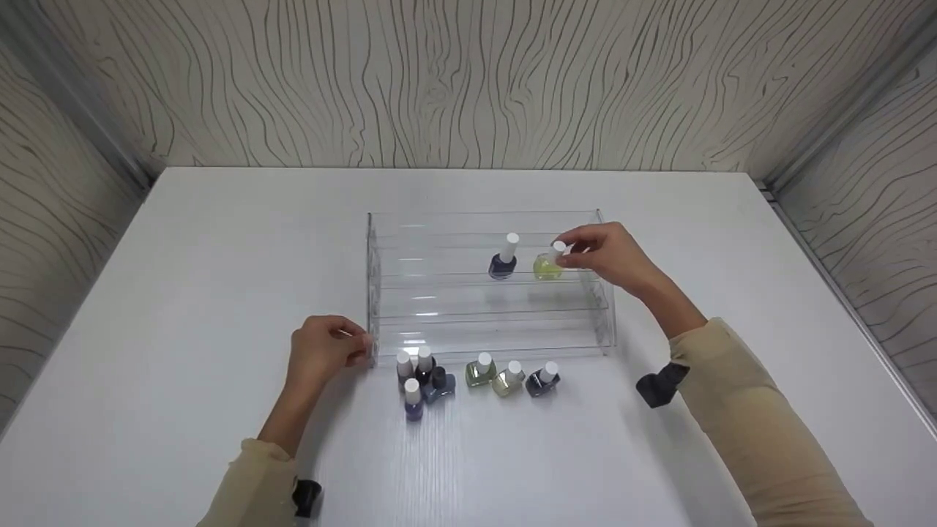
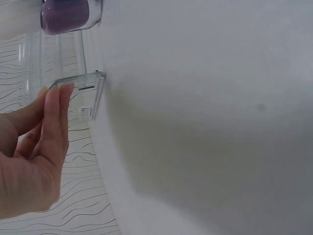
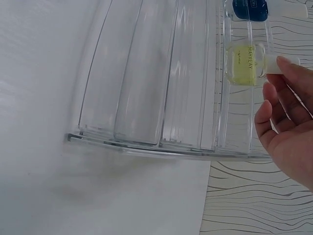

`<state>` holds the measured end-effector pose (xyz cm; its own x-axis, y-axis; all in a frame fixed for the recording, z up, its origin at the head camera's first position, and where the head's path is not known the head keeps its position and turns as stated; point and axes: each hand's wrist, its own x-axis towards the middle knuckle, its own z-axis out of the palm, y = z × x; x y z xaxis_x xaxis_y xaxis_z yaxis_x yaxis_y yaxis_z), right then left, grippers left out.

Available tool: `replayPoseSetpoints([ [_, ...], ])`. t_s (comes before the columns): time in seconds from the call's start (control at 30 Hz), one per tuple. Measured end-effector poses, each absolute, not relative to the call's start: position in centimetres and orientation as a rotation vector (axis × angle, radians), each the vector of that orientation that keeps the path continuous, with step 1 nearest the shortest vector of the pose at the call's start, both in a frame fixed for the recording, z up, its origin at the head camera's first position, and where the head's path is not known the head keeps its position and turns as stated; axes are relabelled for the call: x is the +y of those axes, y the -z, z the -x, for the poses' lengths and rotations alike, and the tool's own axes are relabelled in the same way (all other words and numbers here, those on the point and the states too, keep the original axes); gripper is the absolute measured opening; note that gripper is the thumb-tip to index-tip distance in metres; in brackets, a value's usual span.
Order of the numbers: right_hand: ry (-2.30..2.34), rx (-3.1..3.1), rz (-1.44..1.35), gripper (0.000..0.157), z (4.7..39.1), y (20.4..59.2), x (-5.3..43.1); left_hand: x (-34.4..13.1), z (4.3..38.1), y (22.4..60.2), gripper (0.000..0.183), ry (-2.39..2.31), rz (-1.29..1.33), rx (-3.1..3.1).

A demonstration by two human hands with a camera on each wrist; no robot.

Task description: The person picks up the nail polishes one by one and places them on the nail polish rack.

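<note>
A clear tiered display rack (image 1: 490,322) stands on the white table. My left hand (image 1: 326,350) pinches its left side panel near the front corner; in the left wrist view, the thumb and fingertips meet at the rack's edge (image 2: 88,78). On an upper tier, my right hand (image 1: 604,255) holds a yellow nail polish bottle (image 1: 546,268) by its white cap (image 3: 279,63). The bottle is upright behind the tier's lip. Left of it on the same tier stands a dark blue nail polish bottle (image 1: 502,265) with a white cap, slightly tilted.
In front of the rack lie a green bottle (image 1: 479,373), a pale yellow bottle (image 1: 507,382) and a dark bottle (image 1: 542,382). Several more, including a purple bottle (image 1: 413,408), cluster by the front left corner. Wood-patterned panels (image 1: 439,88) enclose the table's back and sides.
</note>
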<state>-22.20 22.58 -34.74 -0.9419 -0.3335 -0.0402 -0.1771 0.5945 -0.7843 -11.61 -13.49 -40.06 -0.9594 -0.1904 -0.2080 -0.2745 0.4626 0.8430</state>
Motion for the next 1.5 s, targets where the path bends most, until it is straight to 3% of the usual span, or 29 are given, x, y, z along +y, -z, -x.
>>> replayPoseSetpoints([
  [0.87,1.365,2.650,0.446,0.027,21.0,33.9,24.4,-13.5,11.6,40.0,0.004,-1.554,0.426,2.596],
  [1.2,1.376,2.629,0.459,0.024,18.9,32.2,23.8,-13.5,11.6,40.0,0.004,-1.532,0.423,2.615],
  [1.5,1.350,2.591,0.491,0.026,18.7,34.0,24.4,-13.5,11.5,39.9,0.003,-1.540,0.422,2.601],
])
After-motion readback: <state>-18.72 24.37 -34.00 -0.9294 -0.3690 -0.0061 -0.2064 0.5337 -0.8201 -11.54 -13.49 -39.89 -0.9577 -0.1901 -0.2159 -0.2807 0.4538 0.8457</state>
